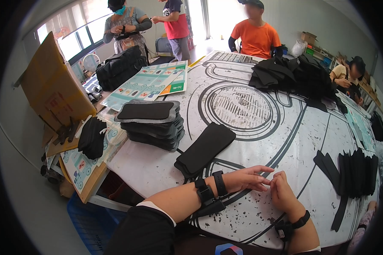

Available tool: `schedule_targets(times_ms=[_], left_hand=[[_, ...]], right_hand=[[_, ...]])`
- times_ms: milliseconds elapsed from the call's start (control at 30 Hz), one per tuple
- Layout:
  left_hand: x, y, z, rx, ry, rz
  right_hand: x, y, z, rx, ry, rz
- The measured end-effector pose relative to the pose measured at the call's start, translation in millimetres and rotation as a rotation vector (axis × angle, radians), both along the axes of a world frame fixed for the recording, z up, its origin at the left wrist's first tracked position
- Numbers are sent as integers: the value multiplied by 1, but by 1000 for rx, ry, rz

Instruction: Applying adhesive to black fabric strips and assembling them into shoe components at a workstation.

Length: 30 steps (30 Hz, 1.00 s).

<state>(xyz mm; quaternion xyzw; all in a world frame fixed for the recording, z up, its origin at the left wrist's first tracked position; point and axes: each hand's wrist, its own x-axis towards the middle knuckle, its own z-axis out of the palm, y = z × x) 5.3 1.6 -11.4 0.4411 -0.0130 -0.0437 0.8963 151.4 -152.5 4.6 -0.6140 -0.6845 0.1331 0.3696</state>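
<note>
At surface (145, 169) near edge: left hand (245, 179) fingers wide; right hand (284, 194) curled, contents unclear; black pads (208, 146) close, likely for reach.

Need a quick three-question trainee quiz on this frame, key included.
1. True or false: the right hand wears a glove.
2. What colour is the crate below the left side of the table?
3. Relative to the left hand, the loose black pads lie: a) left and farther out, b) right and closer in.

Key: 1. False, it is bare. 2. Blue. 3. a
</note>
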Motion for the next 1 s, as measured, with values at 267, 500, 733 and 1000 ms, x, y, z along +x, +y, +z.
schedule_targets(times_ms=[267, 500, 733, 1000], left_hand=[[-2, 0, 0, 15, 9, 12], [-1, 0, 0, 1, -2, 7], [0, 1, -2, -4, -33, -6], [-1, 1, 0, -29, -48, -14]], right_hand=[[-1, 1, -1, -15, 17, 2], [0, 0, -3, 9, 0, -5], [1, 0, -5, 61, -4, 22], [1, 0, -4, 76, 26, 33]])
